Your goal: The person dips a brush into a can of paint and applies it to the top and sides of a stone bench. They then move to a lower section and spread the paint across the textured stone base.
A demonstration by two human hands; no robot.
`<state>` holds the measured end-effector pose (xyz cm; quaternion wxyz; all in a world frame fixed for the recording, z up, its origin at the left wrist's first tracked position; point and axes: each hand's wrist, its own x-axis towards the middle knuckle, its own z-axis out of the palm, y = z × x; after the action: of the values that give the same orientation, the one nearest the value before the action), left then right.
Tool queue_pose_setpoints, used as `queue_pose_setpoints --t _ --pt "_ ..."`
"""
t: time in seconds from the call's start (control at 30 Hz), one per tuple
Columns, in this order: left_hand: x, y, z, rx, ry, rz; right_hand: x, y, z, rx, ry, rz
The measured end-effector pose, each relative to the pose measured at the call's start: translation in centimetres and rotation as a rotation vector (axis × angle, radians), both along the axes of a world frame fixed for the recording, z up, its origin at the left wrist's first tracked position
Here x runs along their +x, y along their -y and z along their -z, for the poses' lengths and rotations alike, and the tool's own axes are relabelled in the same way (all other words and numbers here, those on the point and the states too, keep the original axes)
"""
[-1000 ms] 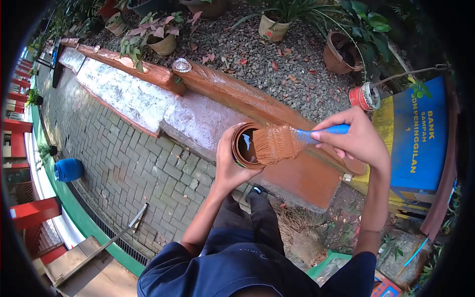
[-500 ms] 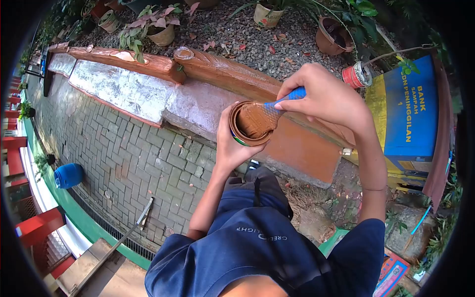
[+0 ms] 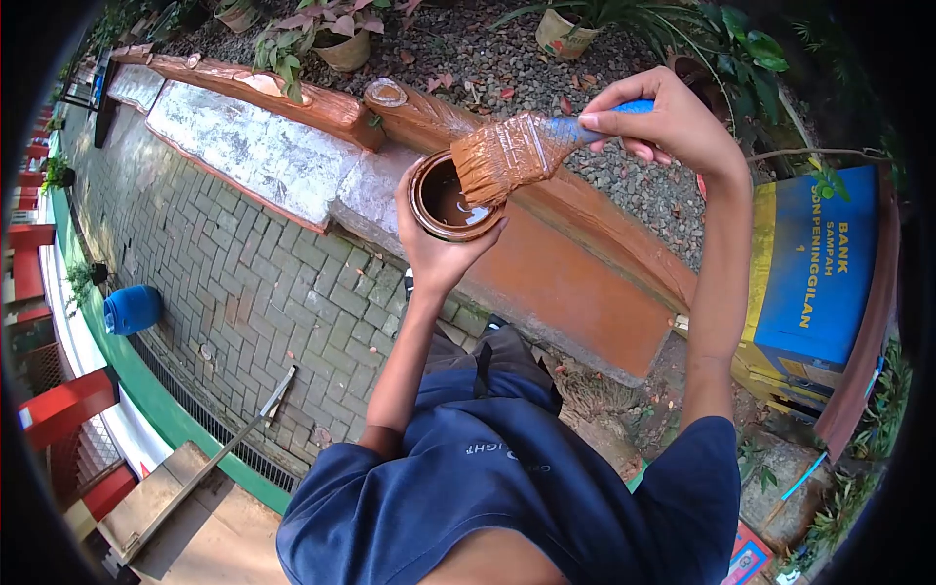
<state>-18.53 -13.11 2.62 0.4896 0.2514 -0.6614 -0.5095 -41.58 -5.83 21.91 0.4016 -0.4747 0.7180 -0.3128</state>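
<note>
My left hand (image 3: 441,255) is wrapped round a paint can (image 3: 417,200) and tilts its mouth toward me. Brown paint shows inside, and the rim is smeared with it. In my right hand (image 3: 663,122) is the blue handle of a wide paintbrush (image 3: 512,156). Brown paint coats its bristles and ferrule. The bristle tips overlap the right side of the can's mouth in this view. Beyond the can runs a low bench (image 3: 575,292); its near slab is painted brown, while the far slab is worn and whitish.
Along the bench lies a brown log-shaped backrest (image 3: 322,115), with gravel and potted plants (image 3: 346,49) behind it. A blue and yellow bin (image 3: 814,263) stands at right. Grey paving (image 3: 253,273) stretches left, with a blue barrel (image 3: 132,310) at its edge.
My right hand has lifted the brush up out of the can, so its bristles and ferrule now show. My left hand and the can have shifted slightly left.
</note>
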Motion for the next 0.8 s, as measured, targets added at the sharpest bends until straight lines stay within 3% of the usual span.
queue_pose_setpoints --t 0.3,0.5,0.6,0.8 --pt "2.0 13.5 2.9 -0.049 0.044 0.028 -3.4 8.5 6.3 -0.036 0.240 0.274" --pt "5.6 18.7 5.9 -0.044 0.226 -0.095 -8.3 15.8 20.3 0.060 0.445 0.431" --pt "7.9 20.2 7.2 0.008 0.235 -0.128 -10.9 19.1 30.2 0.072 0.540 0.484" --pt "12.5 21.0 9.6 -0.007 0.391 -0.235 -13.2 22.4 43.4 0.186 0.474 0.635"
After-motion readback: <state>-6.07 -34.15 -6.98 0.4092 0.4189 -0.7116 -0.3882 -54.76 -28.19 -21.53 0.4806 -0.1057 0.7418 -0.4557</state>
